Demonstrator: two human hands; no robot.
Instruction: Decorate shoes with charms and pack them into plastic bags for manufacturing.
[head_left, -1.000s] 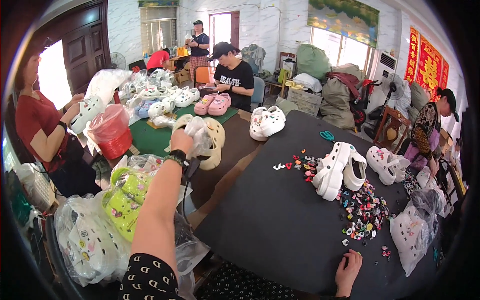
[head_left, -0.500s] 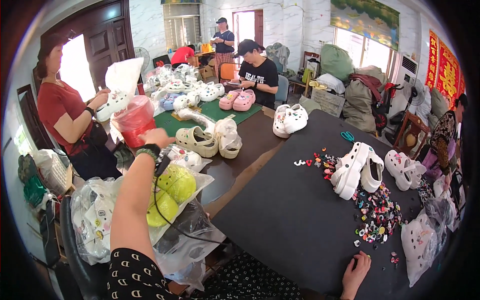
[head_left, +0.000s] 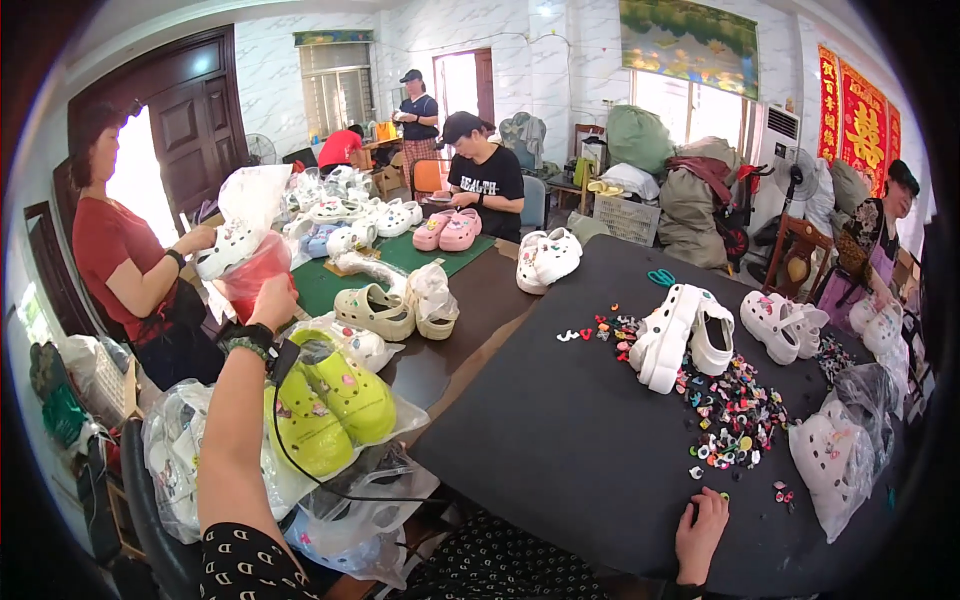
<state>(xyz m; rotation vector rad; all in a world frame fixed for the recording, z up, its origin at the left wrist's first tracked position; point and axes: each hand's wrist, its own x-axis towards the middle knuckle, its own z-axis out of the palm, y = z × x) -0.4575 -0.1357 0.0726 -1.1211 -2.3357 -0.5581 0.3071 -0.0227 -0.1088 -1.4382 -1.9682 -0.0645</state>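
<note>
My left arm reaches out to the left, and my left hand [head_left: 272,300] is closed at the near side of a red plastic container [head_left: 247,278]. Below that forearm lie lime-green clogs [head_left: 345,395] in a clear bag. My right hand [head_left: 702,535] rests on the black tabletop [head_left: 540,430] with its fingers loosely bent and apart. A tiny green piece [head_left: 725,496] is by its fingertips. Beyond it spreads a pile of small colourful shoe charms [head_left: 735,420]. A pair of white clogs [head_left: 685,338] stands at the pile's far edge.
Beige clogs [head_left: 375,312], pink clogs [head_left: 447,230] and many white ones crowd the far left table. Teal scissors [head_left: 661,277] lie near the black table's far edge. A bagged white clog [head_left: 832,465] sits at right. Several people work around, one standing close at left [head_left: 135,250].
My left hand has gone from pointing beside the red container to being closed at it. The view has shifted slightly to the right. My right hand stays on the table.
</note>
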